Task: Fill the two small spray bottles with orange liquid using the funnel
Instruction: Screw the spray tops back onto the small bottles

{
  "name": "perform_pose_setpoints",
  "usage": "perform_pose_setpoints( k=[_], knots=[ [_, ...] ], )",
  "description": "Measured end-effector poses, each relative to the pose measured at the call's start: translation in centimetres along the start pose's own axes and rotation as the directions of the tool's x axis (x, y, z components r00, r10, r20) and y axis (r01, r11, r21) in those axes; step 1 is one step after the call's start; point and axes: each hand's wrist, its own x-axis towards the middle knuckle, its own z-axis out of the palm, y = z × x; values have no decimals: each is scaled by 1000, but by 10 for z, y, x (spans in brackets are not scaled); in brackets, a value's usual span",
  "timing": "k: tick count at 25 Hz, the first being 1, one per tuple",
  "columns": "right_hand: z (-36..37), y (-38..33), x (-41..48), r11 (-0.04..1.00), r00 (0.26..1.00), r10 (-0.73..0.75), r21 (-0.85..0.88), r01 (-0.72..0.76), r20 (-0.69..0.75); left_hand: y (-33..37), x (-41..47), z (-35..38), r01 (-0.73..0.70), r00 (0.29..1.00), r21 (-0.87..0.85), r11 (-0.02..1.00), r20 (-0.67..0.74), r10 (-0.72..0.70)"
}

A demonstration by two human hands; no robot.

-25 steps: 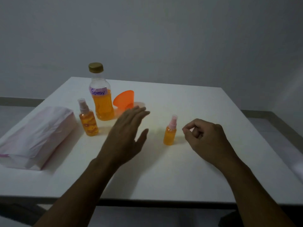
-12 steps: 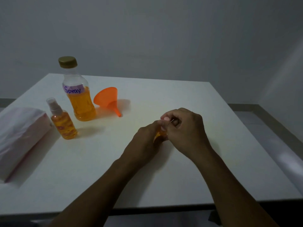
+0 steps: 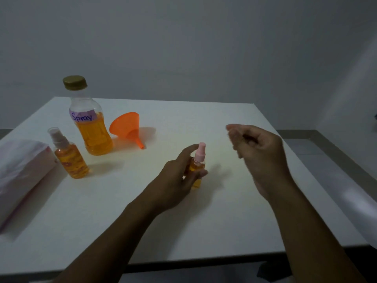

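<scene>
A small spray bottle (image 3: 197, 167) of orange liquid stands upright mid-table, its pink nozzle bare. My left hand (image 3: 176, 180) grips its body from the left. My right hand (image 3: 259, 148) hovers to the right of it, above the table, blurred, with fingers curled and pinched together as on the bottle's small clear cap. A second, larger spray bottle (image 3: 70, 158) with orange liquid and a clear cap stands at the left. Behind it stands the big bottle (image 3: 91, 129) labelled "Spray", capped and about half full. The orange funnel (image 3: 126, 127) lies on its side beside it.
The white table (image 3: 204, 115) reaches to a grey wall at the back. A pink-white plastic bag (image 3: 20, 170) lies at the table's left edge. The table's right edge drops to the floor.
My left hand closed round the small bottle. My right hand pinched its top, then lifted away up and to the right; the nozzle now shows bare.
</scene>
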Motion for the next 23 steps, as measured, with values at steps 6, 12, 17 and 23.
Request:
perform_pose_setpoints(
  k=[6,12,17,23],
  knots=[
    [-25,19,-5,995,995,95,-41,-95,2,6,-2,4,76,994,-280,957,101,-50],
    [-30,27,-4,990,997,82,-114,-82,-6,15,0,10,93,990,-411,907,138,-39],
    [-33,30,-3,986,998,68,-150,-68,0,22,2,15,82,994,-450,889,101,-40],
    [-34,32,-2,989,998,60,-139,-58,5,24,4,19,148,989,-567,810,67,-133]
  ],
)
